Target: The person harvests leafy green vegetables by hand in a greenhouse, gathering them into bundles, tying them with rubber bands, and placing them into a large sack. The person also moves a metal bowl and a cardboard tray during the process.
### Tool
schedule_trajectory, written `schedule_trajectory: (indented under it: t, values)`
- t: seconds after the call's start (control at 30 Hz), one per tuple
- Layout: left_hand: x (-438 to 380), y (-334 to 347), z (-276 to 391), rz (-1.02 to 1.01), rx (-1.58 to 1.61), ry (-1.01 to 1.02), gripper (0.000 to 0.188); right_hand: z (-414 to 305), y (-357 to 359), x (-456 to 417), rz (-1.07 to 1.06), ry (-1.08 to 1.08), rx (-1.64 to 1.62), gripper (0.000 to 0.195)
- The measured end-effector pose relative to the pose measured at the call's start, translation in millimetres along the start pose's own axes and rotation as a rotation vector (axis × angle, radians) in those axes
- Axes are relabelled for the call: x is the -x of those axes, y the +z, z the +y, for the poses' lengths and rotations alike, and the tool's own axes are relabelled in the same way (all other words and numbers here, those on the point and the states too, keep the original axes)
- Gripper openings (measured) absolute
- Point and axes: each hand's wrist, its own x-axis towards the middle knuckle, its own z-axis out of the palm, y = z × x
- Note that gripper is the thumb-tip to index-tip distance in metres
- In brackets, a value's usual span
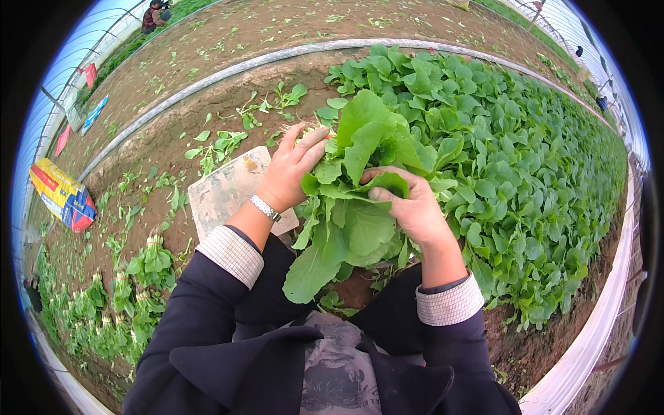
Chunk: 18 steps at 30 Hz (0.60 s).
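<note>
A bunch of leafy greens [363, 223] hangs in front of my knees, its broad leaves spread wide. My left hand [298, 163] grips it at the stem and root end, where a bit of red tie shows by the fingertips. A silver watch band circles that wrist. My right hand [407, 202] pinches the edge of a leaf on the bunch's right side between thumb and fingers. Pale roots stick out above my left fingers. Just beyond my right hand stands the dense bed of growing greens [519, 171].
A worn flat board [223, 192] lies left of my left forearm. Tied bunches [122, 295] stand at lower left. A yellow and blue sack [62, 194] rests at far left. A pale pipe [249, 63] crosses beyond the bed. Another person [154, 18] crouches at upper left.
</note>
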Motion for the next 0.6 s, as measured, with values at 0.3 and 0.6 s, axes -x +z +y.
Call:
schedule_trajectory:
  t: [0.3, 0.6]
  values:
    - [1.4, 4.6, 6.9, 0.023, 0.035, -0.104, 0.066, 1.5, 27.3, 1.4, 0.355, -0.650, 0.806, 0.018]
    - [2.6, 0.9, 7.7, 0.019, 0.054, -0.119, 0.065, -2.2, 32.3, 0.5, 0.240, -0.855, 0.972, 0.029]
